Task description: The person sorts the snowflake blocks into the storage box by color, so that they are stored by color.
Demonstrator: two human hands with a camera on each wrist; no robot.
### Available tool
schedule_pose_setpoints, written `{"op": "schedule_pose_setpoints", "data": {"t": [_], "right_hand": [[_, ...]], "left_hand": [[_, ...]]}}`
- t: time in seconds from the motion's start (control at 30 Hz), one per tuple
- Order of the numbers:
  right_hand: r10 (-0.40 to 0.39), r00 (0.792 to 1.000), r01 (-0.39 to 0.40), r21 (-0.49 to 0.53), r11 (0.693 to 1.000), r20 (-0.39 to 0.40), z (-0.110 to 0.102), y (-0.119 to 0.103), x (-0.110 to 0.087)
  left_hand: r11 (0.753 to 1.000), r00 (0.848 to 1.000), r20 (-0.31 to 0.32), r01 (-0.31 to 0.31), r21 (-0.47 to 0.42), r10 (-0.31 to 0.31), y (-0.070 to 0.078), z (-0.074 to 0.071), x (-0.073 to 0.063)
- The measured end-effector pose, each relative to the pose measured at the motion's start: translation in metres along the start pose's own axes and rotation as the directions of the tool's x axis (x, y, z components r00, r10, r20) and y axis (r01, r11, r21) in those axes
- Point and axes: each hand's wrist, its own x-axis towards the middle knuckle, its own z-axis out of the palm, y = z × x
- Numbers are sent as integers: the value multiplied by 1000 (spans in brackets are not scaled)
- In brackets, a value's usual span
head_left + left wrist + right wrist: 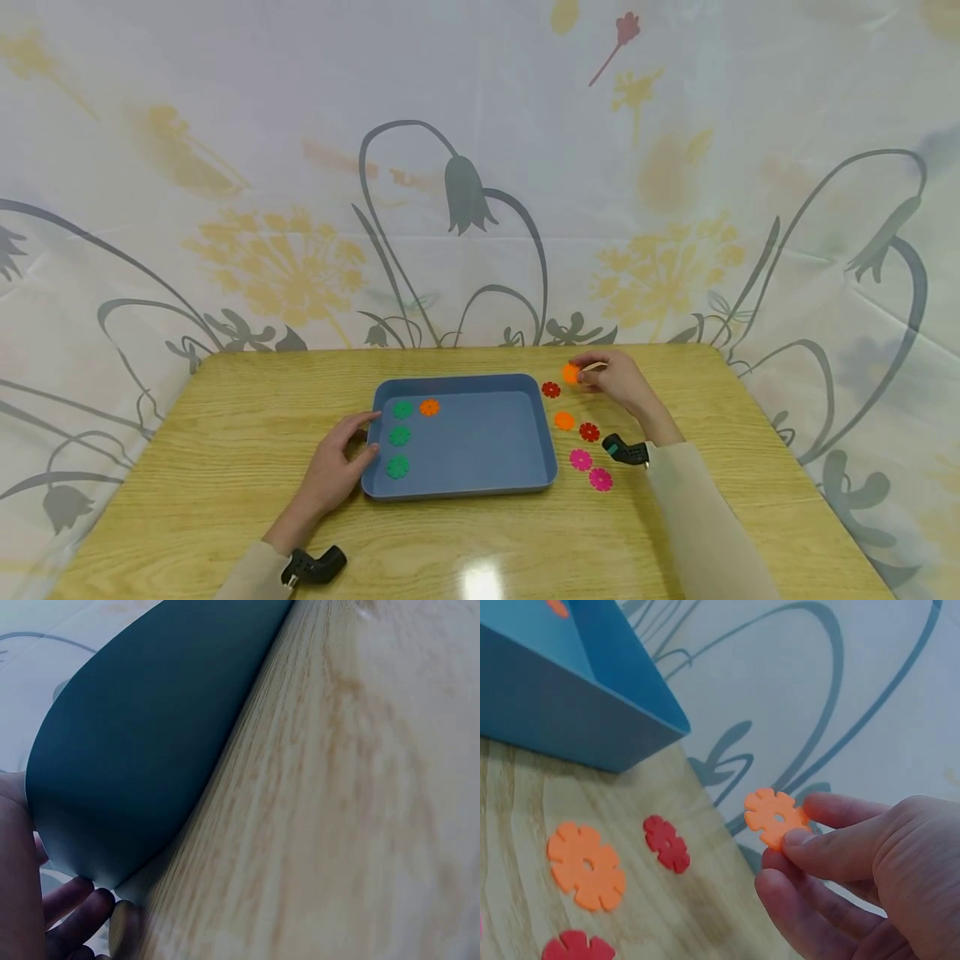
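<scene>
Pale cloth [525, 92] with printed grey and yellow flowers stands behind the wooden tabletop [247, 442], along its far edge. On this tabletop, around its middle, lies a blue tray [480, 442]. Inside the tray, three green discs [400, 436] make a column along its left edge, and one orange disc [429, 407] lies near the far left corner, just beside the farthest green one.

The left hand [337, 462] grasps the left edge of the tray, with its thumb at the rim and other fingers against the outer wall. The right hand [618, 379] pinches a second orange disc [769, 817], notched like a flower, between thumb and fingers. This disc is held near the far edge of the tabletop, outside the tray's far right corner.

Between the tray and the right edge of the tabletop lie two red discs [589, 432], a third orange disc [565, 421] and two pink discs [581, 460]; the pink ones are nearest to the tray's near right corner. Each wrist carries a black device [315, 567], below a light sleeve [705, 517].
</scene>
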Motion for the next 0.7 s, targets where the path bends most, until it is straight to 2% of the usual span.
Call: {"op": "schedule_pose_setpoints", "data": {"t": [0.2, 0.4, 0.7], "right_hand": [[-17, 1000, 18, -5, 1000, 12, 7, -17, 2], [-48, 997, 48, 3, 999, 60, 20, -31, 6], [-128, 986, 142, -140, 980, 104, 51, -47, 14]], "left_hand": [[1000, 1000, 3, 1, -4, -1, 1, 0, 0], [1000, 1000, 2, 6, -6, -6, 0, 1, -1], [1000, 1000, -3, 8, -4, -8, 1, 1, -1]]}}
